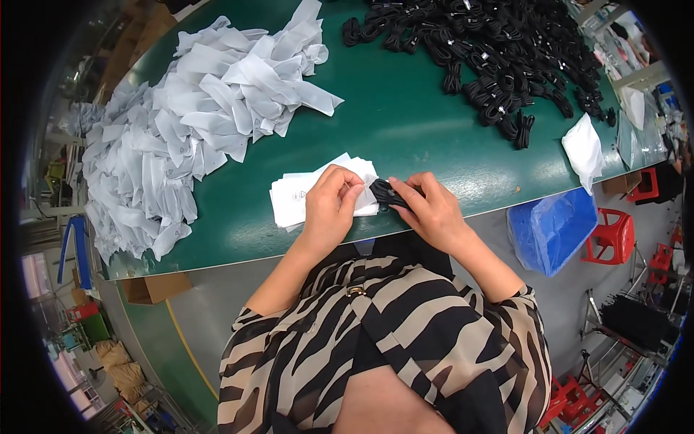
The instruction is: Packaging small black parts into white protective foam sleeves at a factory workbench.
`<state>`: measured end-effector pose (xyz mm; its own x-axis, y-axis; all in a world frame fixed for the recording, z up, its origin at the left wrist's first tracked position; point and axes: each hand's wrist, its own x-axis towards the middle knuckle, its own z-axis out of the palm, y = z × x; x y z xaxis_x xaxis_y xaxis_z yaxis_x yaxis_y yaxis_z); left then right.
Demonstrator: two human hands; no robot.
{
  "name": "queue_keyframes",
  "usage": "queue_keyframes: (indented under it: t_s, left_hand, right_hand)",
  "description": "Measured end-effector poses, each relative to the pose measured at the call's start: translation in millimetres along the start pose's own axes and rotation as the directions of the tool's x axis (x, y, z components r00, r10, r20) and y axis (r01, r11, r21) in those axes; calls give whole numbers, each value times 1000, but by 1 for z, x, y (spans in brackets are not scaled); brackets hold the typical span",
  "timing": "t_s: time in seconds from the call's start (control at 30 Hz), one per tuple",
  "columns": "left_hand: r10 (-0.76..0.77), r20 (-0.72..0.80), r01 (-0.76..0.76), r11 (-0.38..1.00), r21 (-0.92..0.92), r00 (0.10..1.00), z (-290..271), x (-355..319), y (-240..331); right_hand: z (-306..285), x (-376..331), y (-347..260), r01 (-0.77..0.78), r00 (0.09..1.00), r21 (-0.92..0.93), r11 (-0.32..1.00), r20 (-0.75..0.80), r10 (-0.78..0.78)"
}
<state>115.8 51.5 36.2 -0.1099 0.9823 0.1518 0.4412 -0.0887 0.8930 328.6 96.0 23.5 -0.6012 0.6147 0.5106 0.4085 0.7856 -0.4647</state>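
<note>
The right hand (pixel 430 210) pinches a coiled black cable (pixel 384 194) at its fingertips; the left hand (pixel 329 206) grips the open end of a white pouch (pixel 365 202) just beside the coil (both at the green table (pixel 405 130) edge); flat pouches (pixel 293 197) lie under the left hand; a heap of cables (pixel 499 50) sits well beyond the right hand.

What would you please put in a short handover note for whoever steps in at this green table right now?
Left hand: pinching the top flat white plastic bag of a small stack at the table's near edge.
Right hand: gripping a coiled black cable bundle at that bag's mouth.
Supplies: heap of coiled black cables far right; big pile of white bags on the left of the green table.
Done: cable at the bag's mouth.
Left: whether it is inside cannot be told.
</note>
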Motion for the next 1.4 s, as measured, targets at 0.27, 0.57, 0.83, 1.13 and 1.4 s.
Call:
queue_keyframes:
  t_s: [0.27, 0.57, 0.83, 1.13, 1.4]
  left_hand:
    - [363, 120, -379, 909, 172, 924, -3, 8, 9]
    - [148, 64, -142, 987, -81, 987, -34, 28, 16]
    - [245, 9, -137, 574, -807, 970, -147, 130, -16]
    - [186, -9, -182, 973, 144, 983, -63, 46, 13]
    - [300, 226, -365, 864, 347, 927, -8, 3, -15]
  right_hand:
    - [17, -2, -1, -612, 786, 541, 577, 336, 519]
    - [15, 41, 9, -19, 993, 701, 713, -71, 97]
    - [72, 202, 117, -40, 953, 49, 998, -299, 53]
    - [124, 241, 182, -79, 985, -620, 781, -168, -34]
    - [67, 154, 140, -471, 880, 176, 864, 33, 473]
